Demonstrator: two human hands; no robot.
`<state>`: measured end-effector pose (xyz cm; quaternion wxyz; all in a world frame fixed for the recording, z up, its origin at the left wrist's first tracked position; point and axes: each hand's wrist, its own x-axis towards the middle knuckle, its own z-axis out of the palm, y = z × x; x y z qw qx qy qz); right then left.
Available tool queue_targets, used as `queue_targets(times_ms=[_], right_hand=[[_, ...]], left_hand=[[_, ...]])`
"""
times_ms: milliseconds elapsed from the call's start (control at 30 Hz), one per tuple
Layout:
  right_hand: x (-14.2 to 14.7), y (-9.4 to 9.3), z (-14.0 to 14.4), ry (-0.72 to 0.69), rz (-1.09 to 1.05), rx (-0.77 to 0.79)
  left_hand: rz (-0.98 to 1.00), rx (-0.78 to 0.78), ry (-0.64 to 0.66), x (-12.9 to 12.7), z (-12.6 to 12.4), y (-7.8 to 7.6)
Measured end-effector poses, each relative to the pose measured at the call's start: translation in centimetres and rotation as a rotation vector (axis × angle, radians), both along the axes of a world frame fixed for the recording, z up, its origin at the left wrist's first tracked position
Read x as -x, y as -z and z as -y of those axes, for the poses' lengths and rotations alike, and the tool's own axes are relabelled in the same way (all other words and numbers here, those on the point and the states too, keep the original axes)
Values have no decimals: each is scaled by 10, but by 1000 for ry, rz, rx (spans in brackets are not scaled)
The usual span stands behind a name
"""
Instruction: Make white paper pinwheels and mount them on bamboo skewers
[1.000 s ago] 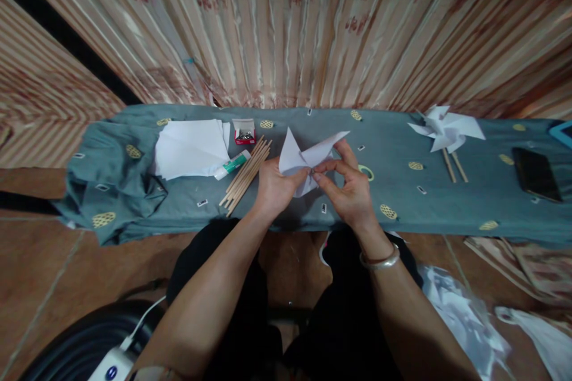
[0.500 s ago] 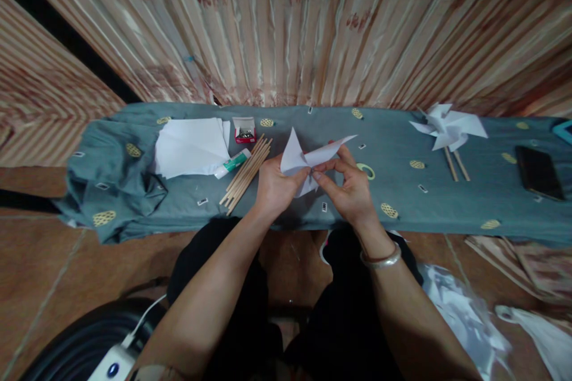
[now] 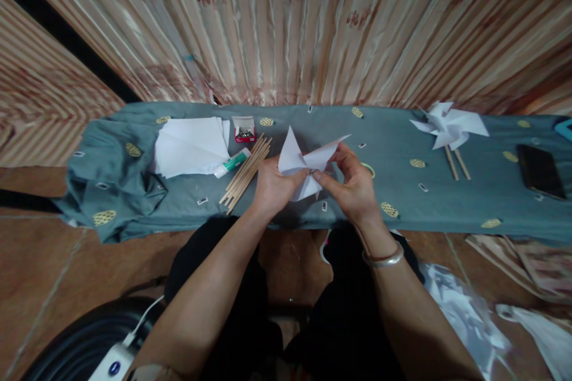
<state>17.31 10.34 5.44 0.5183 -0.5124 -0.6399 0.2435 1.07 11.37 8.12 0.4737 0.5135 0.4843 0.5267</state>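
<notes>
A white folded paper pinwheel [image 3: 298,159] is held over the grey-green cloth [image 3: 402,202] that covers the low table. My left hand [image 3: 272,187] grips it from the left and below. At its centre my right hand [image 3: 351,184] pinches it with thumb and forefinger, on what may be a small pin, too small to make out. Just left of my hands lies a bundle of wooden sticks [image 3: 246,172]. A roll of tape [image 3: 369,168] peeks out behind my right hand.
A stack of white paper [image 3: 191,146], a glue tube [image 3: 231,164] and a small red box of pins [image 3: 245,129] lie at the left. A finished pinwheel on sticks [image 3: 448,128] and a black phone [image 3: 541,171] lie at the right. A striped curtain hangs behind; paper scraps [image 3: 465,315] lie on the floor.
My hands and the paper pinwheel have shifted slightly left and turned a little; my right fingers have closed in on its centre. Nothing else has moved.
</notes>
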Motion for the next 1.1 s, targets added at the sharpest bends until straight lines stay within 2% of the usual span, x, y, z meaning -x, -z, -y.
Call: queue_targets(times_ms=[300,533,833,1100], right_hand=[[6,-1,-1,-99,-283,87],[12,-5,3,-140,-458,223],[11,-10,5,-142,-464,285],[12,-11,5,-146,-448,319]], left_hand=[[33,65,-15,1,2,-7],[63,96,-14,0,2,-10],[70,99,-25,0,2,-10],[95,76,7,0,1,-1]])
